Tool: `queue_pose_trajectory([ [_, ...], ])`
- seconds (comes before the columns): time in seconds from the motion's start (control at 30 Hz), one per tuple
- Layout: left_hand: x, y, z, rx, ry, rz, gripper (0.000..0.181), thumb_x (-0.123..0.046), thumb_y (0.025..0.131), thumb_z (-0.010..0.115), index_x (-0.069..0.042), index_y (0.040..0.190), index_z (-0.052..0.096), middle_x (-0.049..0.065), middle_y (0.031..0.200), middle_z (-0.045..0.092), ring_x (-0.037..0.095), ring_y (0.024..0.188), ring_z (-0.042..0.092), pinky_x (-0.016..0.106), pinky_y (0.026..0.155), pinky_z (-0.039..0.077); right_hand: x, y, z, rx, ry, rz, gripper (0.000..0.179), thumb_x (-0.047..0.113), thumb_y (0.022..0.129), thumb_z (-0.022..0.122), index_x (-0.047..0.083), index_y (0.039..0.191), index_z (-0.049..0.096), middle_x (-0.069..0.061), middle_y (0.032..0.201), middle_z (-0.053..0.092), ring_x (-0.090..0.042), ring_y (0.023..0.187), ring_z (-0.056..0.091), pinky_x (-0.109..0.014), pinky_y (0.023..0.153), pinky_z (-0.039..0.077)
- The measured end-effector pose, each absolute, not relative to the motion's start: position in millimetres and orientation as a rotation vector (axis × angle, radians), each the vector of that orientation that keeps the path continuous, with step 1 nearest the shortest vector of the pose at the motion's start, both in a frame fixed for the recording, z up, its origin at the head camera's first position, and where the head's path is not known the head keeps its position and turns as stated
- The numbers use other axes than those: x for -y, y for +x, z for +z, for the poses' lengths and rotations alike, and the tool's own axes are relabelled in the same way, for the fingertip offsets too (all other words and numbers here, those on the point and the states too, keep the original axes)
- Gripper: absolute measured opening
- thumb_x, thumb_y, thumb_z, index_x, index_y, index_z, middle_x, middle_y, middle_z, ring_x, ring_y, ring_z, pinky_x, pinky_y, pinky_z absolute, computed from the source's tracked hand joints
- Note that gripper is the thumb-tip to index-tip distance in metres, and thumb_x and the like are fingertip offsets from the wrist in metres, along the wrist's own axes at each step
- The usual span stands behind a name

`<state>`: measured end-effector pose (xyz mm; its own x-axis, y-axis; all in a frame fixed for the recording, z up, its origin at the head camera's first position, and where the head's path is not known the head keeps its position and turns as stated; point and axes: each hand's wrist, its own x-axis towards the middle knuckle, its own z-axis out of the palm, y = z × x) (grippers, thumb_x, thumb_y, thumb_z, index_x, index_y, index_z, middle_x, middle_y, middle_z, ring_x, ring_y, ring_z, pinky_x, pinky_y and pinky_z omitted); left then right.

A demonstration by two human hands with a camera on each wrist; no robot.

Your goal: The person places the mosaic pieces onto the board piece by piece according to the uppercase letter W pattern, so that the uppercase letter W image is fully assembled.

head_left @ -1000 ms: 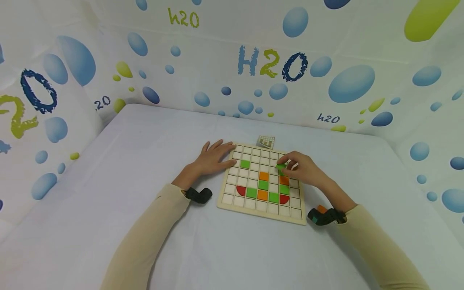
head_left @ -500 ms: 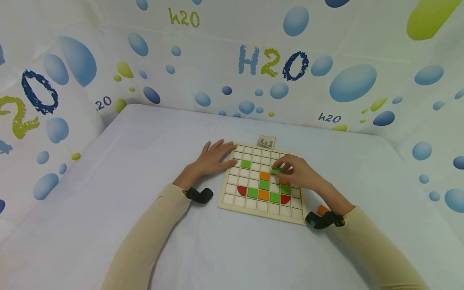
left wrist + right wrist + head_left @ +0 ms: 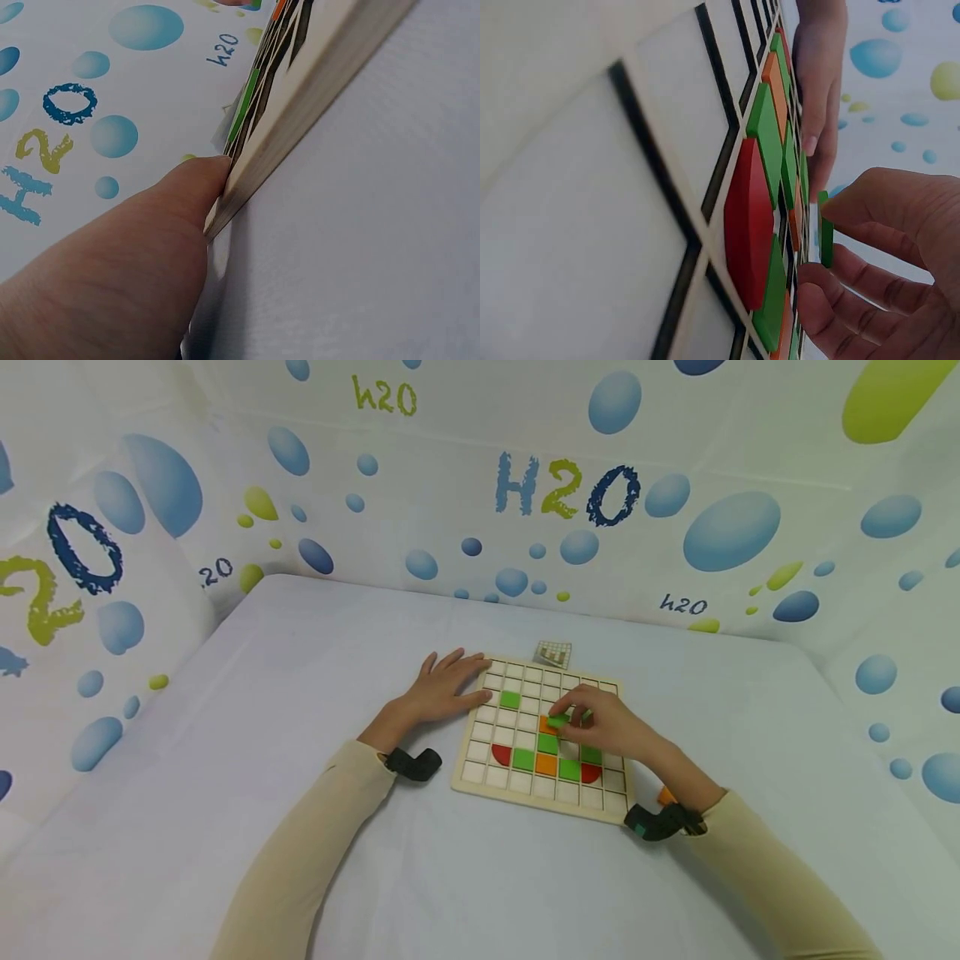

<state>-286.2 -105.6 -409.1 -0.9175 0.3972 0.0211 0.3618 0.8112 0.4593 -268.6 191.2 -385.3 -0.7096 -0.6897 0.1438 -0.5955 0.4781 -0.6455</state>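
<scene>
My left hand [image 3: 442, 689] rests with spread, straight fingers on the left edge of a square wooden grid board [image 3: 517, 798]. In the left wrist view its thumb [image 3: 199, 180] touches that edge. Thumb and fingertips of my right hand [image 3: 603, 722] pinch a flat green square tile [image 3: 557, 721] just above the board, by an orange tile [image 3: 545, 726]. The right wrist view shows this green tile [image 3: 825, 240] tilted on edge. Set in the grid are green and orange squares and two red rounded pieces [image 3: 501, 754]. My right hand covers part of the board's right side.
A small card with a printed grid [image 3: 553, 654] stands behind the board. An orange piece [image 3: 666, 796] lies on the white cloth [image 3: 450, 877] right of the board, partly hidden by my right wrist. A printed curtain hangs behind the table.
My right hand has moved left and slightly toward me over the board, carrying the green tile from the right columns to near the orange tile. My left hand stays in place.
</scene>
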Motion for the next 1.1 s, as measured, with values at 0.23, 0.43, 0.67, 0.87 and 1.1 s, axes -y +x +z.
queue_pose_trajectory([
  [0.23, 106, -285, -407, -2.913, 0.613, 0.704, 0.064, -0.044, 0.099, 0.052, -0.014, 0.152, 0.035, 0.006, 0.161, 0.025, 0.031, 0.150, 0.009, 0.056, 0.117, -0.005, -181, -264, -382, -2.560, -1.199, -1.025, 0.020, 0.001, 0.087, 0.070, 0.003, 0.107, 0.068, -0.009, 0.102, 0.062, -0.014, 0.079, 0.058, -0.024, 0.066, 0.051],
  [0.43, 107, -285, -406, -2.906, 0.617, 0.709, 0.064, -0.045, 0.099, 0.051, -0.014, 0.152, 0.034, 0.006, 0.161, 0.025, 0.031, 0.150, 0.008, 0.056, 0.117, -0.005, -174, -262, -380, -2.499, -1.221, -1.033, 0.018, 0.000, 0.088, 0.068, 0.002, 0.106, 0.067, -0.010, 0.104, 0.062, -0.016, 0.080, 0.061, -0.026, 0.069, 0.053],
  [0.67, 106, -284, -406, -2.906, 0.631, 0.707, 0.065, -0.045, 0.099, 0.051, -0.013, 0.152, 0.035, 0.007, 0.161, 0.026, 0.031, 0.150, 0.009, 0.057, 0.117, -0.004, -164, -260, -382, -2.489, -1.238, -0.994, 0.017, 0.004, 0.088, 0.067, 0.005, 0.105, 0.068, -0.005, 0.100, 0.063, -0.014, 0.079, 0.059, -0.026, 0.071, 0.054],
  [0.87, 106, -284, -406, -2.906, 0.623, 0.697, 0.064, -0.045, 0.099, 0.051, -0.014, 0.152, 0.035, 0.006, 0.161, 0.026, 0.030, 0.150, 0.009, 0.057, 0.117, -0.004, -156, -258, -383, -2.492, -1.255, -0.966, 0.016, 0.007, 0.088, 0.069, 0.007, 0.104, 0.068, -0.002, 0.095, 0.062, -0.012, 0.075, 0.055, -0.025, 0.070, 0.051],
  [1.1, 106, -287, -408, -2.899, 0.609, 0.699, 0.064, -0.047, 0.099, 0.049, -0.015, 0.153, 0.034, 0.005, 0.161, 0.024, 0.029, 0.151, 0.008, 0.056, 0.117, -0.005, -145, -256, -382, -2.461, -1.305, -0.952, 0.012, 0.008, 0.089, 0.068, 0.007, 0.101, 0.068, -0.001, 0.092, 0.062, -0.011, 0.070, 0.052, -0.024, 0.065, 0.047],
])
